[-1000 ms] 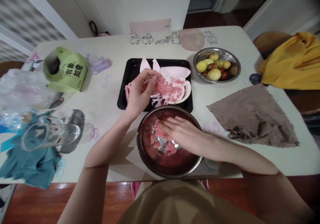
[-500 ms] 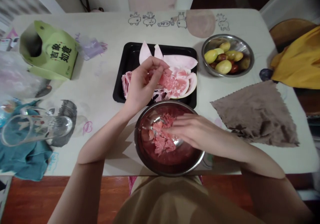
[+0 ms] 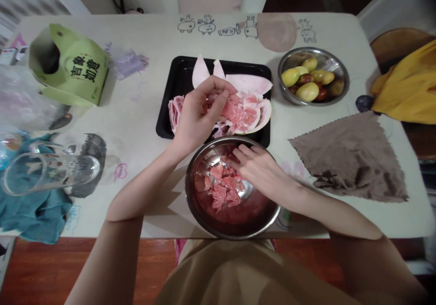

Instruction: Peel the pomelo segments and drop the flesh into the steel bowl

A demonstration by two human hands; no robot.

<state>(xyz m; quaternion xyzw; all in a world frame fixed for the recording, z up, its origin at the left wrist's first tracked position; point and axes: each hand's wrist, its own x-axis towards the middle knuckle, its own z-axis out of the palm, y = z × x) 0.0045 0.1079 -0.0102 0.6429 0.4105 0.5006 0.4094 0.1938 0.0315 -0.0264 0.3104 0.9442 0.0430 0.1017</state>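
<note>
My left hand (image 3: 200, 112) hovers over the black tray (image 3: 163, 125), thumb and fingers pinched together with a bit of pink pomelo (image 3: 232, 99) at the tips. Its exact extent is hidden by the fingers. Beneath lie a pomelo wedge (image 3: 243, 114) with its rind, pale peel strips (image 3: 250, 82) and torn membrane (image 3: 173, 112). Inside the steel bowl (image 3: 200, 221), near its upper right rim, my right hand (image 3: 257, 166) is open, fingers apart and slightly bent. Loose pink pomelo flesh (image 3: 223, 191) lies in the bowl beside its fingertips.
At the back right stands a smaller steel bowl (image 3: 286, 94) of yellow-green and red-brown fruit (image 3: 308, 91). A brown cloth (image 3: 354, 159) lies on the right. On the left are a green carton (image 3: 81, 78), a glass pitcher (image 3: 51, 173) lying on its side and a teal cloth (image 3: 37, 214).
My right hand has drawn back up and right from the flesh towards the bowl's rim, its fingers now more spread. My left hand stays pinched in nearly the same place.
</note>
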